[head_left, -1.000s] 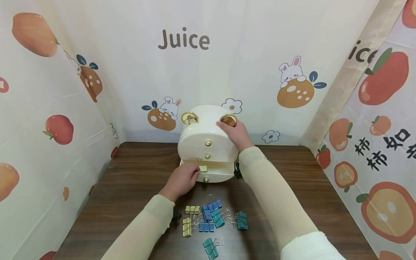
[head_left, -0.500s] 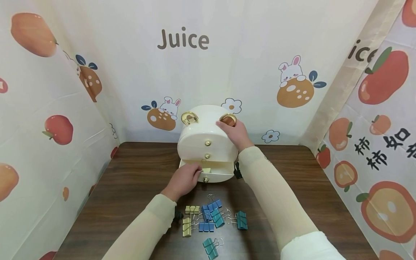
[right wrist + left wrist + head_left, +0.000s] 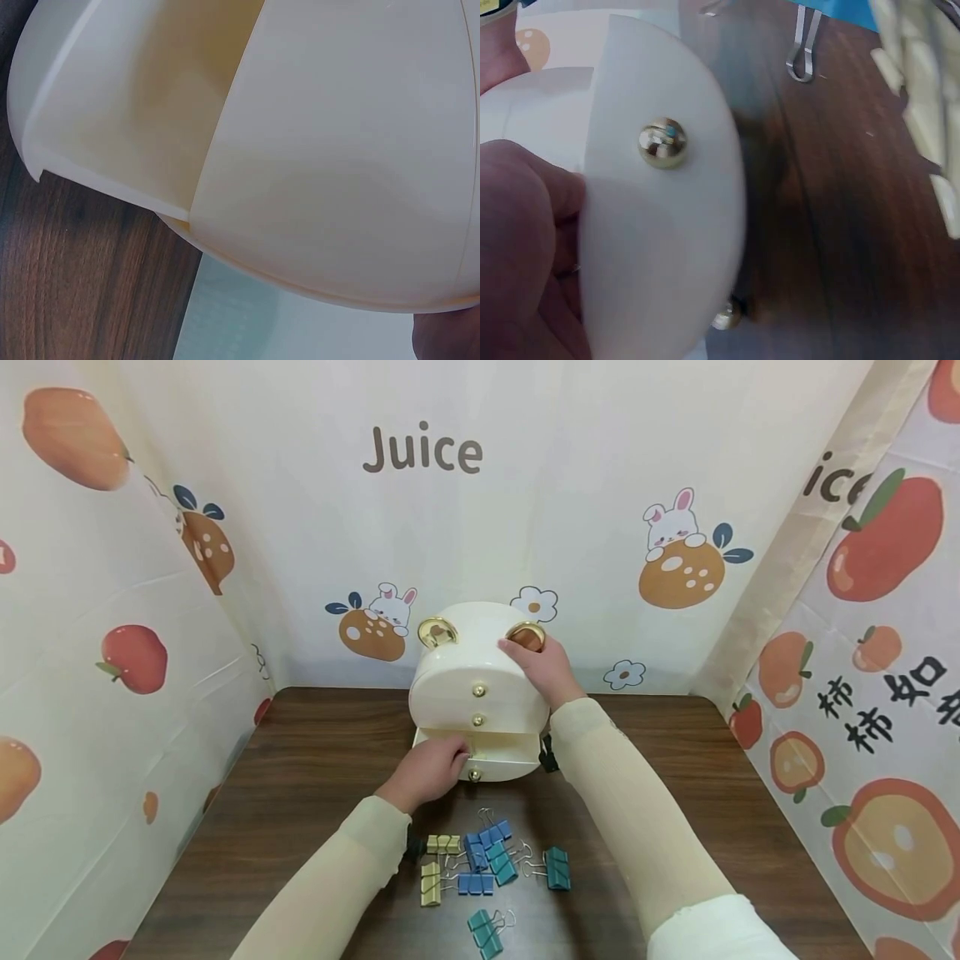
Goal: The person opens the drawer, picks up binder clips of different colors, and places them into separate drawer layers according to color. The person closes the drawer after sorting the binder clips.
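A cream bear-shaped drawer box (image 3: pixel 480 647) stands at the table's back with its bottom drawer (image 3: pixel 517 770) pulled out. My left hand (image 3: pixel 426 770) reaches over that drawer's front from the left, fingers curled inside. A pale yellow binder clip (image 3: pixel 482 747) barely shows at the fingertips against the pale drawer. In the left wrist view, the drawer front (image 3: pixel 660 225) hides most of the fingers, and a small metal glint shows between them. My right hand (image 3: pixel 551 670) grips the box's right gold-rimmed ear (image 3: pixel 527 636), thumb in front.
In front of the box, yellow clips (image 3: pixel 431 883), blue clips (image 3: pixel 476 883) and green clips (image 3: pixel 557 868) lie loosely grouped on the dark wooden table (image 3: pixel 315 760). One green clip (image 3: pixel 486 933) lies nearest the front. A printed curtain (image 3: pixel 585 485) stands behind.
My left hand has moved slightly right and deeper into the drawer. The yellow clip, plain to see before at its fingertips, is now mostly lost from sight. My right hand stays put.
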A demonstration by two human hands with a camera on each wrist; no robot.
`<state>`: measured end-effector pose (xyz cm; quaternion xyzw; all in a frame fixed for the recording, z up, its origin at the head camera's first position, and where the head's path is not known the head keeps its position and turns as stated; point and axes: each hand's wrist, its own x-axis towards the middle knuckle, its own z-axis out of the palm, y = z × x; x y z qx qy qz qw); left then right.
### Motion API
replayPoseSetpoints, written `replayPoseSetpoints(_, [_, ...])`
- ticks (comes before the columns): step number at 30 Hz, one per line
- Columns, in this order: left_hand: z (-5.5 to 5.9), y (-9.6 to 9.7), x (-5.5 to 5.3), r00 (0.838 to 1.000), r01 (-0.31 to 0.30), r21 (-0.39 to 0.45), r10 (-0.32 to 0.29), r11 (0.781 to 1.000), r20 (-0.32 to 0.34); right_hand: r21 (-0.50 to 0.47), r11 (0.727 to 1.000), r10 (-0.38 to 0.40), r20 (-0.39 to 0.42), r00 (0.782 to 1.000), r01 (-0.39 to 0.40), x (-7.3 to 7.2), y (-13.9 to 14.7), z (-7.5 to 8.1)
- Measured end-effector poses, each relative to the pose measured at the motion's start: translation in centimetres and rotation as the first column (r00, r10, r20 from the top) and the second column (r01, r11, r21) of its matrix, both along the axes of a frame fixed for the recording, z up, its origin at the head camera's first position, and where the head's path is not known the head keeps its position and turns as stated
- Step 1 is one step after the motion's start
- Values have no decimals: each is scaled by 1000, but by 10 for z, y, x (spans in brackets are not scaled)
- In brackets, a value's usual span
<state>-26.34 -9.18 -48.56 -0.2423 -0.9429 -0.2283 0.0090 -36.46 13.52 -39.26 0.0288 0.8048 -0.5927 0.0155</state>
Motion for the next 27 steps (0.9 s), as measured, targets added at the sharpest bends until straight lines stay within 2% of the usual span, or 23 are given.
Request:
replayPoseSetpoints(6, [5,3,-3,998,-1,-3,2,1000,62,6,1000,0,6,1000,0,1,-1,1])
replayPoseSetpoints(16, [12,-4,0,996,-37,27,34,999,84,5,1000,4,13,1000,-4,2,-1,2])
replayPoseSetpoints(23, [17,-7,6,998,-19,78,15,997,58,-2,1000,7,20,1000,-7,3,-2,3])
replayPoseSetpoints(27, [19,-9,14,998,-37,132,31,991,49,-5,1000,7,30,1000,-7,4,-2,3])
